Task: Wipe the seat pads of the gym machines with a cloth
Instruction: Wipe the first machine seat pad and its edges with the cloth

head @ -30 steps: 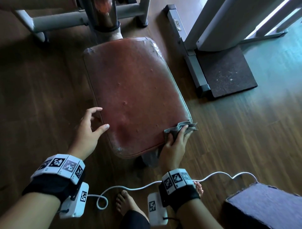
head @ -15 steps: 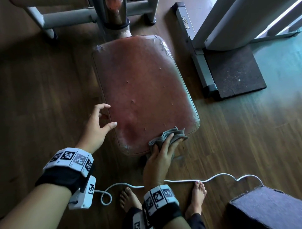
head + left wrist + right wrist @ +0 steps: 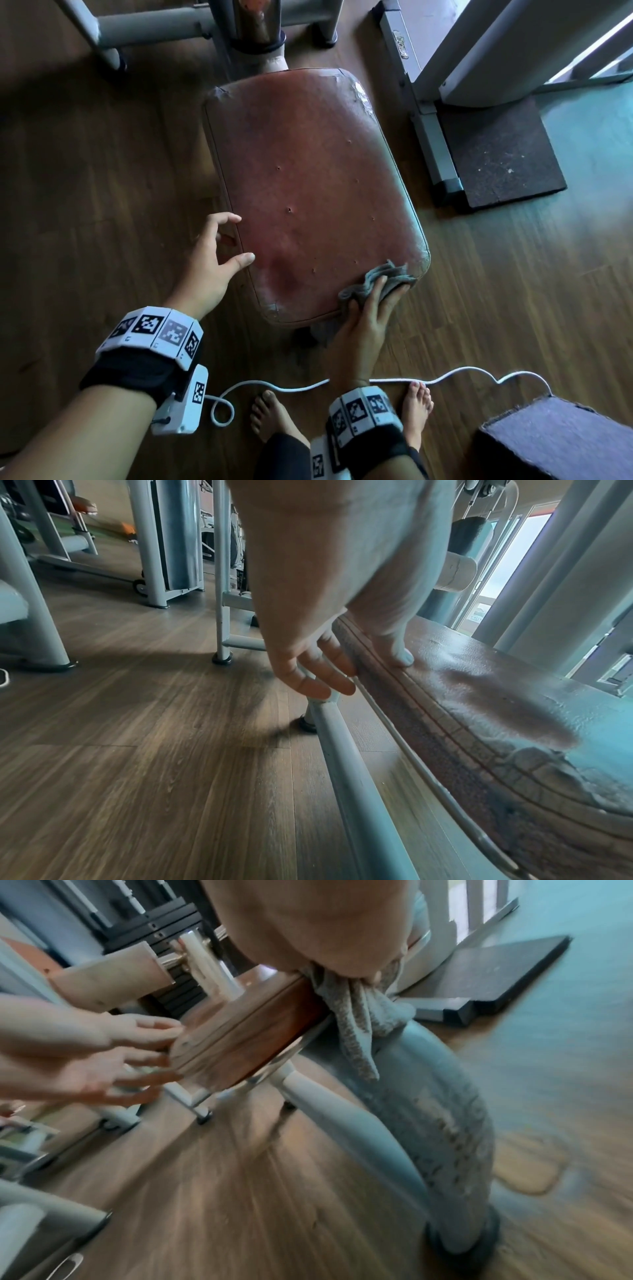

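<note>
A worn reddish-brown seat pad (image 3: 308,192) fills the middle of the head view. My right hand (image 3: 370,315) grips a bunched grey cloth (image 3: 380,279) and presses it on the pad's near right corner. In the right wrist view the cloth (image 3: 359,1010) hangs down from under my palm over the pad's edge (image 3: 246,1037). My left hand (image 3: 212,260) rests at the pad's left edge. Its thumb (image 3: 397,647) touches the top of the pad (image 3: 479,696) and the relaxed fingers (image 3: 325,674) lie along the side.
Grey machine frame tubes (image 3: 154,31) stand beyond the pad. A black mat (image 3: 496,154) and a grey base rail (image 3: 428,130) lie to the right. A white cable (image 3: 445,377) crosses the wooden floor by my bare feet (image 3: 270,414). A purple-grey block (image 3: 561,442) sits at the near right.
My right hand slid the cloth left along the pad's near edge, then back to the near right corner. The left hand has stayed at the pad's left edge.
</note>
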Action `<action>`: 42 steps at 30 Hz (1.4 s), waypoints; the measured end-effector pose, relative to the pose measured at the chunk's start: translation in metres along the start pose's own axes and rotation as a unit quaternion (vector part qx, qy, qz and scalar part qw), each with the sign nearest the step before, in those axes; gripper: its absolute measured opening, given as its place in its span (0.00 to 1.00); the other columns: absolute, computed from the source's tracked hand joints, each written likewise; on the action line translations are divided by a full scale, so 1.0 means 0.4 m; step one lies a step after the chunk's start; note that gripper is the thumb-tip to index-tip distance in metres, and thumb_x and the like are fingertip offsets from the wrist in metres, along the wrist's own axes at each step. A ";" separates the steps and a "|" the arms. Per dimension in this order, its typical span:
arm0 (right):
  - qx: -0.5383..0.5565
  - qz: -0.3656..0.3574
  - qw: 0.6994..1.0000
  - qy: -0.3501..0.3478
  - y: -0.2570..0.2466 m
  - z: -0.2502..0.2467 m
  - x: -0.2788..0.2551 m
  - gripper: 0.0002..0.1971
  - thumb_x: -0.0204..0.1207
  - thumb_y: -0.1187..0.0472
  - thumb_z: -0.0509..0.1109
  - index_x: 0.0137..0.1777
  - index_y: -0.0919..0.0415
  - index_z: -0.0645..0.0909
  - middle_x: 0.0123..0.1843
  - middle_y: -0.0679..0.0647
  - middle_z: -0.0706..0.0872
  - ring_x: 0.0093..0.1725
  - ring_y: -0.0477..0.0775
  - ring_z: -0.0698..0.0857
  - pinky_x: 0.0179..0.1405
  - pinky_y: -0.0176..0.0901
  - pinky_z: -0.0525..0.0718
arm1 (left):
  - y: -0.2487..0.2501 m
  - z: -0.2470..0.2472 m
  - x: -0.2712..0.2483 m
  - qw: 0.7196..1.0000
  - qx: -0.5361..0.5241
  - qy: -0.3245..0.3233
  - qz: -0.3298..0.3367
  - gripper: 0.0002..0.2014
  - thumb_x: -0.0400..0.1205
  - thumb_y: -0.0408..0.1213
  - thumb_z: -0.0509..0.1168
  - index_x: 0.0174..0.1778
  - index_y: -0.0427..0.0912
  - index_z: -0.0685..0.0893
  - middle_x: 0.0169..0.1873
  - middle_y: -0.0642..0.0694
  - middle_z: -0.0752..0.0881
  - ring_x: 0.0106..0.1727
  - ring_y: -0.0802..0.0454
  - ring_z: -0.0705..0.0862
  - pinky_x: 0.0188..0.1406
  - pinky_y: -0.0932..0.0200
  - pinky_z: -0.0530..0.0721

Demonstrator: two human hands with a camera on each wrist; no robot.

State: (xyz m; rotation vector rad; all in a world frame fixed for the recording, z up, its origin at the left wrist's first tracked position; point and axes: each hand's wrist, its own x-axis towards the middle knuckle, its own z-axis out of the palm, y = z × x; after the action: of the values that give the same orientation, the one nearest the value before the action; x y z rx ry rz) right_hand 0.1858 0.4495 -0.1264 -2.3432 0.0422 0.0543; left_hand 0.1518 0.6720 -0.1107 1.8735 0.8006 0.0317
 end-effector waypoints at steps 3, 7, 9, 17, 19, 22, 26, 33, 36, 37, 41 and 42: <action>0.011 0.041 0.998 0.038 -0.017 0.010 0.016 0.29 0.84 0.70 0.59 0.84 0.63 0.56 0.86 0.63 0.40 0.85 0.53 0.46 0.80 0.35 0.57 | 0.006 0.005 -0.008 1.000 -0.011 0.002 -0.001 0.27 0.77 0.34 0.74 0.68 0.56 0.71 0.69 0.51 0.75 0.71 0.51 0.71 0.67 0.55 0.67; 0.048 0.032 0.998 -0.003 -0.065 0.037 -0.050 0.30 0.86 0.67 0.57 0.85 0.61 0.51 0.86 0.60 0.35 0.80 0.36 0.33 0.71 0.15 0.45 | 0.013 0.005 -0.012 1.000 -0.023 0.006 -0.002 0.27 0.78 0.33 0.73 0.69 0.56 0.72 0.69 0.52 0.75 0.71 0.51 0.71 0.67 0.57 0.66; 0.022 0.000 0.999 -0.049 -0.047 0.020 -0.053 0.30 0.87 0.60 0.55 0.86 0.54 0.48 0.86 0.55 0.32 0.80 0.37 0.27 0.77 0.23 0.43 | 0.014 0.007 -0.013 1.000 -0.025 0.008 -0.001 0.27 0.78 0.33 0.73 0.69 0.56 0.72 0.68 0.52 0.75 0.71 0.51 0.71 0.67 0.57 0.66; -0.267 -0.196 0.920 -0.208 -0.001 -0.073 0.223 0.30 0.86 0.41 0.45 0.85 0.44 0.44 0.87 0.52 0.38 0.83 0.59 0.29 0.81 0.66 0.36 | 0.037 0.053 -0.057 0.992 0.069 0.106 0.028 0.26 0.80 0.32 0.70 0.76 0.49 0.76 0.59 0.48 0.78 0.61 0.57 0.75 0.62 0.63 0.71; -0.280 -0.237 0.900 -0.234 -0.032 -0.052 0.242 0.30 0.86 0.43 0.46 0.86 0.46 0.43 0.87 0.54 0.39 0.83 0.61 0.30 0.81 0.68 0.37 | 0.044 0.063 -0.072 0.992 0.063 0.104 0.016 0.26 0.82 0.32 0.67 0.78 0.50 0.74 0.61 0.51 0.77 0.62 0.60 0.73 0.63 0.66 0.69; -0.291 -0.323 0.844 -0.314 -0.078 -0.032 0.216 0.32 0.84 0.41 0.46 0.85 0.45 0.43 0.87 0.54 0.38 0.84 0.63 0.33 0.81 0.69 0.41 | 0.046 0.075 -0.088 0.994 0.016 0.107 -0.015 0.22 0.85 0.34 0.63 0.77 0.48 0.75 0.65 0.52 0.75 0.67 0.58 0.74 0.68 0.63 0.70; -0.208 -0.376 0.836 -0.341 -0.107 -0.089 0.255 0.28 0.84 0.42 0.49 0.84 0.38 0.48 0.87 0.49 0.43 0.86 0.54 0.42 0.80 0.58 0.50 | 0.073 0.112 -0.097 0.973 -0.024 0.226 -0.028 0.15 0.83 0.32 0.64 0.66 0.39 0.81 0.62 0.41 0.76 0.63 0.41 0.78 0.68 0.44 0.76; -0.155 -0.192 0.913 -0.324 0.009 -0.197 0.477 0.26 0.86 0.54 0.53 0.84 0.46 0.56 0.86 0.41 0.53 0.83 0.54 0.61 0.76 0.54 0.69 | 0.245 0.327 -0.085 0.961 0.227 0.155 0.038 0.33 0.80 0.60 0.58 0.79 0.48 0.67 0.81 0.41 0.62 0.80 0.40 0.63 0.78 0.41 0.64; -0.165 -0.227 0.890 -0.358 0.036 -0.210 0.480 0.30 0.86 0.58 0.55 0.85 0.45 0.49 0.85 0.36 0.46 0.80 0.51 0.66 0.71 0.48 0.72 | 0.261 0.422 -0.072 0.946 0.307 0.100 -0.015 0.43 0.80 0.65 0.56 0.86 0.44 0.51 0.85 0.37 0.44 0.85 0.36 0.45 0.83 0.36 0.45; -0.165 -0.234 0.887 -0.362 0.042 -0.210 0.480 0.31 0.86 0.58 0.55 0.85 0.44 0.48 0.85 0.35 0.45 0.80 0.52 0.67 0.70 0.49 0.74 | 0.251 0.439 -0.075 0.939 0.323 0.113 -0.023 0.44 0.80 0.64 0.57 0.86 0.43 0.50 0.85 0.37 0.44 0.85 0.34 0.45 0.82 0.34 0.44; -0.161 -0.233 0.885 -0.370 0.058 -0.203 0.488 0.32 0.85 0.56 0.55 0.85 0.43 0.45 0.85 0.34 0.42 0.79 0.56 0.69 0.69 0.50 0.75 | 0.199 0.441 -0.126 0.914 0.360 0.177 -0.063 0.41 0.81 0.62 0.55 0.86 0.45 0.52 0.85 0.39 0.48 0.85 0.34 0.46 0.80 0.30 0.45; -0.161 -0.237 0.883 -0.373 0.063 -0.203 0.490 0.32 0.86 0.55 0.55 0.85 0.43 0.44 0.84 0.33 0.41 0.78 0.57 0.70 0.68 0.51 0.76 | 0.187 0.439 -0.150 0.907 0.367 0.189 -0.077 0.40 0.82 0.63 0.54 0.86 0.47 0.52 0.86 0.41 0.49 0.85 0.33 0.47 0.80 0.30 0.47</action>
State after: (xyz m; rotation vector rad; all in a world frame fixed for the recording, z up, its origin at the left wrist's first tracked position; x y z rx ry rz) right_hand 0.3824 0.3710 -0.0978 -2.4284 -0.9807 0.7599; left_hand 0.2089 0.4802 -0.1077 2.5477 1.3621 -0.0076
